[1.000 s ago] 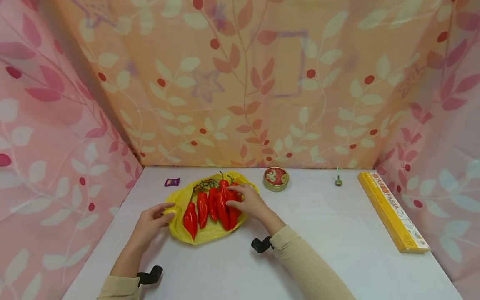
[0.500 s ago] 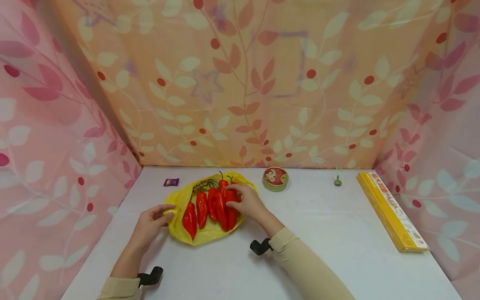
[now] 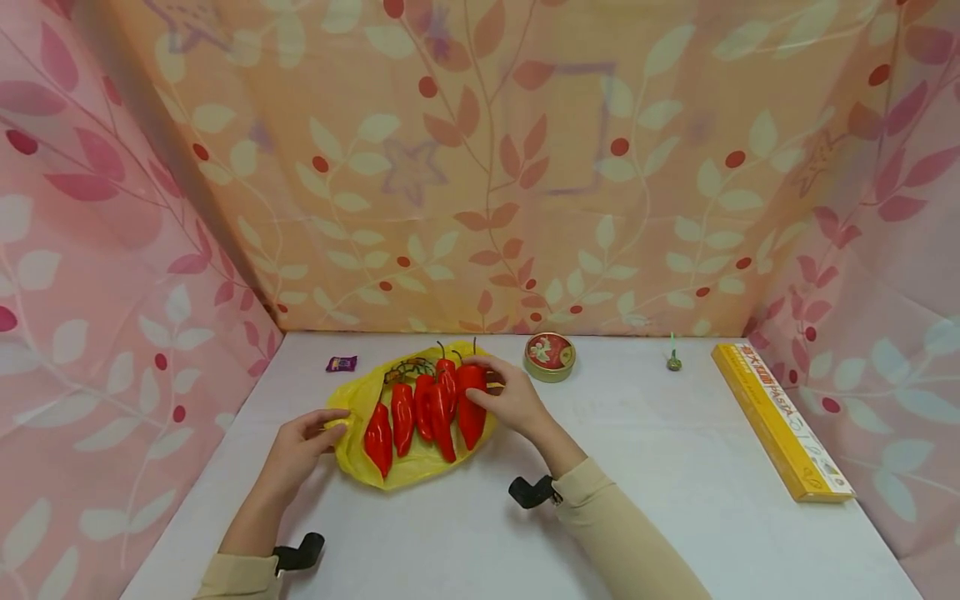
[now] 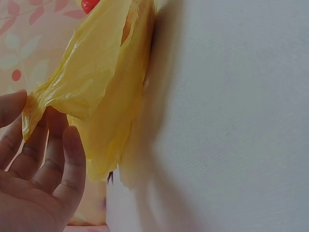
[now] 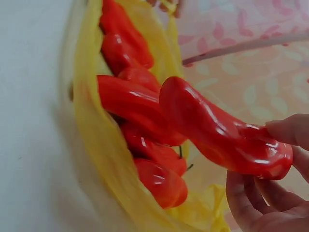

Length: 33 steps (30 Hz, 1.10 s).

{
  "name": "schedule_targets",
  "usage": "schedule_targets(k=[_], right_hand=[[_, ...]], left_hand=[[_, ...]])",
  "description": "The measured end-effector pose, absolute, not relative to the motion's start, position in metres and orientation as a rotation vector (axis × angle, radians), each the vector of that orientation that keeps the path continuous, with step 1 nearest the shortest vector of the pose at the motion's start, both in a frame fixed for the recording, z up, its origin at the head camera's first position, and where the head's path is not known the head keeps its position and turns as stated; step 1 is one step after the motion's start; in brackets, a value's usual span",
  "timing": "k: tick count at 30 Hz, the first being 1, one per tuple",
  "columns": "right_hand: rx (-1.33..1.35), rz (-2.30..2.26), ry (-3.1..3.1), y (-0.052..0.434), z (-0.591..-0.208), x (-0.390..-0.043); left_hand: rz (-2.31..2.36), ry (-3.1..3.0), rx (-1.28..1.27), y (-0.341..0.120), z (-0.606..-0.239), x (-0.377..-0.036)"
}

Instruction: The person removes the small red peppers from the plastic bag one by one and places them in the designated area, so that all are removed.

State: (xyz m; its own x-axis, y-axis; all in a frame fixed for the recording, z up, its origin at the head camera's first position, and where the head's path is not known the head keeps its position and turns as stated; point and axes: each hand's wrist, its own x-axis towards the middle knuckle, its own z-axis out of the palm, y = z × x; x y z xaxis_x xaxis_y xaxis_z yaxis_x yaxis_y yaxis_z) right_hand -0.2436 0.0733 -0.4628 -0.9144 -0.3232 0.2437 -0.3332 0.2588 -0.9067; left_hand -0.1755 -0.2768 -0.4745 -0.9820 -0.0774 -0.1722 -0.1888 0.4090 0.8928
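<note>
Several red peppers (image 3: 420, 408) lie on a crumpled yellow plastic bag (image 3: 360, 392) on the white table (image 3: 675, 483). My right hand (image 3: 510, 398) pinches the rightmost red pepper (image 3: 471, 404) near its stem end and holds it slightly raised; the right wrist view shows that pepper (image 5: 222, 133) between thumb and fingers above the other peppers (image 5: 140, 145). My left hand (image 3: 303, 442) pinches the bag's left edge; in the left wrist view the hand (image 4: 38, 169) grips a gathered corner of the bag (image 4: 96, 87).
A small round red-and-gold tin (image 3: 550, 356) stands just right of the bag. A purple wrapped sweet (image 3: 341, 363) lies at the back left, a tiny green item (image 3: 673, 360) at the back right. A long yellow box (image 3: 780, 421) lies along the right edge. Patterned cloth walls (image 3: 487, 167) enclose the table.
My right hand has taken hold of the rightmost pepper and lifted it up and to the right, apart from the bunch. The left hand has stayed on the bag's edge.
</note>
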Motion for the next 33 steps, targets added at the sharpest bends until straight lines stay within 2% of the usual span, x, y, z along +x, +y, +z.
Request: schedule_targets(k=[13,33], right_hand=[[0.485,2.119,-2.392,0.115,-0.456,-0.237],[0.359,1.952,-2.545,0.191,-0.453,-0.218]], left_hand=[[1.646,2.564,-0.239,-0.277,-0.476,-0.174],[1.649,2.55,-0.238,-0.276,-0.475,-0.175]])
